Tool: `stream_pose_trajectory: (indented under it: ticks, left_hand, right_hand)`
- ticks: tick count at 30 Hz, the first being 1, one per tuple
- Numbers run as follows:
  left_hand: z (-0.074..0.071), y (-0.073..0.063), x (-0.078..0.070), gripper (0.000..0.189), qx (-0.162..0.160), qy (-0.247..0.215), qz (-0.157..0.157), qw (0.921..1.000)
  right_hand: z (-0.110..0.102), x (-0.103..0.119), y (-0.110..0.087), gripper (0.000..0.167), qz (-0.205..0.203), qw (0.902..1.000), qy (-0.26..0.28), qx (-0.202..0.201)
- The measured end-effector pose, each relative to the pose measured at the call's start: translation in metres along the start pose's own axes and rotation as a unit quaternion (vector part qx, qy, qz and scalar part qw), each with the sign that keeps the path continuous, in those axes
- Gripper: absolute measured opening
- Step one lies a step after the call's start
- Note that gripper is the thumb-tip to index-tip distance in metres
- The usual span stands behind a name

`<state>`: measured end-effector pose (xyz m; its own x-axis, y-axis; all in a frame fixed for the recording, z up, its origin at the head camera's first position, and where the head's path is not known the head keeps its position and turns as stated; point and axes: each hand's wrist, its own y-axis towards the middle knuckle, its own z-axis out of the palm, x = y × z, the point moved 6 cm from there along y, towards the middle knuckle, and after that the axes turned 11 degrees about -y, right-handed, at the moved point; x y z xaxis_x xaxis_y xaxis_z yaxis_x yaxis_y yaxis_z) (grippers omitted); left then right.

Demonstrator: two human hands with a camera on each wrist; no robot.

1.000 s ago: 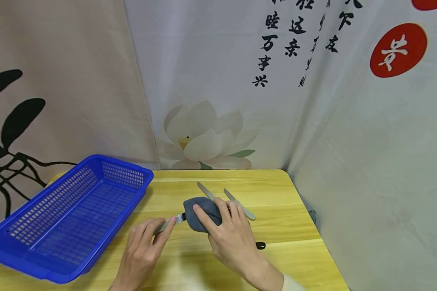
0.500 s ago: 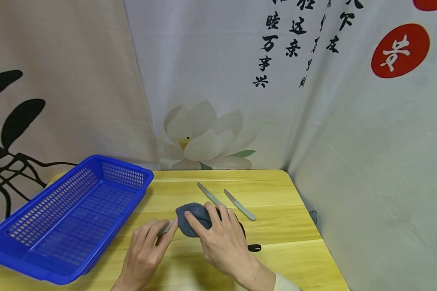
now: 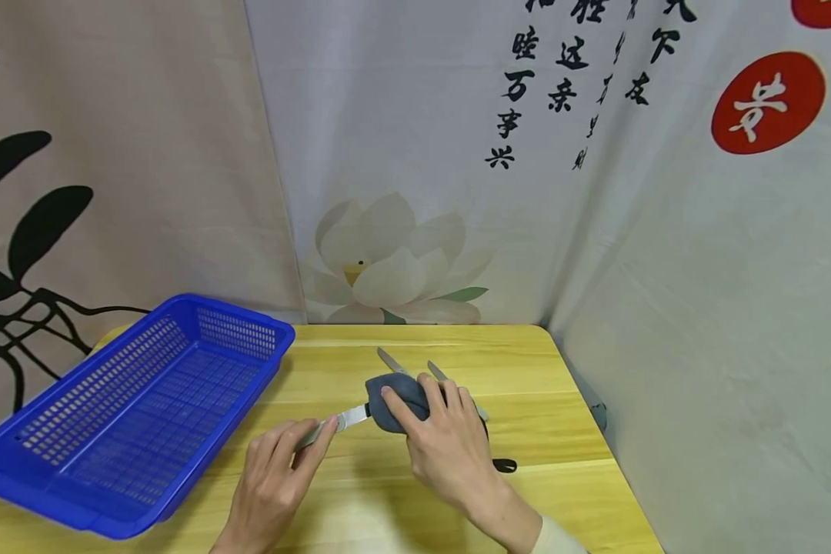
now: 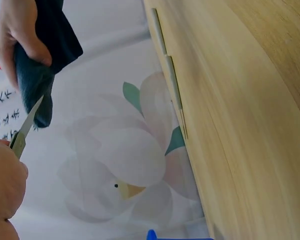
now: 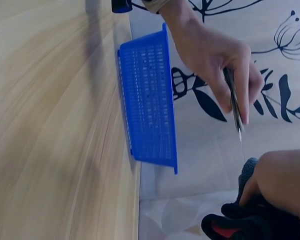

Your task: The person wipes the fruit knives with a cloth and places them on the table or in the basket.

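Observation:
My left hand (image 3: 270,469) grips the pale handle of a small knife (image 3: 352,417), its blade pointing right. A folded blue-grey cloth (image 3: 379,409) wraps the blade's tip end. Around the cloth curl the fingers of my right hand (image 3: 450,446), with the thumb lying along its near side. A length of bare blade shows between handle and cloth. In the left wrist view, the knife (image 4: 26,125) meets the cloth (image 4: 32,85) well above the tabletop. Two more knives lie behind the right hand, a left one (image 3: 391,359) and a right one (image 3: 437,370), both partly hidden.
A blue plastic basket (image 3: 159,508) with mesh sides stands on the left of the wooden table (image 3: 568,492). A black loop (image 3: 504,465) shows beside my right wrist. Printed fabric (image 3: 415,154) hangs behind the table and along its right side.
My right hand first slid the cloth left to the knife's handle, covering the blade. It has since moved back right, baring part of the blade. The left hand has barely moved.

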<state>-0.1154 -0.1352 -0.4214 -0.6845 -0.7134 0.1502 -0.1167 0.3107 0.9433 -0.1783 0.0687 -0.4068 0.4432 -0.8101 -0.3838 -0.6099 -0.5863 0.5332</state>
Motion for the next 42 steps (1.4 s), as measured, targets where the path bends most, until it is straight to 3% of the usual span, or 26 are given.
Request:
stream_pose_trajectory:
  ticks: [7,14,22,31,38,42]
  left_hand:
    - [-0.003,0.003,0.002,0.033,-0.022,-0.002,0.005,0.9997]
    - [-0.004,0.000,0.006,0.033,-0.010,-0.010,-0.005,0.9999]
    - [0.000,-0.004,0.007,0.033,0.003,-0.005,-0.006,1.0000]
    - [0.006,-0.003,0.000,0.039,0.007,-0.013,-0.005,0.9999]
    - [0.004,0.004,-0.002,0.039,-0.015,-0.015,0.001,0.9998]
    - [0.005,0.004,-0.002,0.039,-0.010,-0.011,-0.002,0.9999]
  right_hand:
    - [0.011,-0.024,-0.012,0.061,0.032,0.9993,0.014,0.010]
    - [0.010,-0.036,-0.024,0.072,0.068,0.9967,0.044,-0.004]
    - [-0.012,-0.006,-0.012,0.075,0.025,0.9972,0.048,-0.052]
    - [-0.017,0.031,0.000,0.063,-0.038,0.9984,0.001,-0.043]
    - [-0.015,0.034,0.002,0.062,-0.038,0.9986,0.004,-0.036]
    - [-0.015,0.032,0.003,0.060,-0.038,0.9987,-0.005,-0.032]
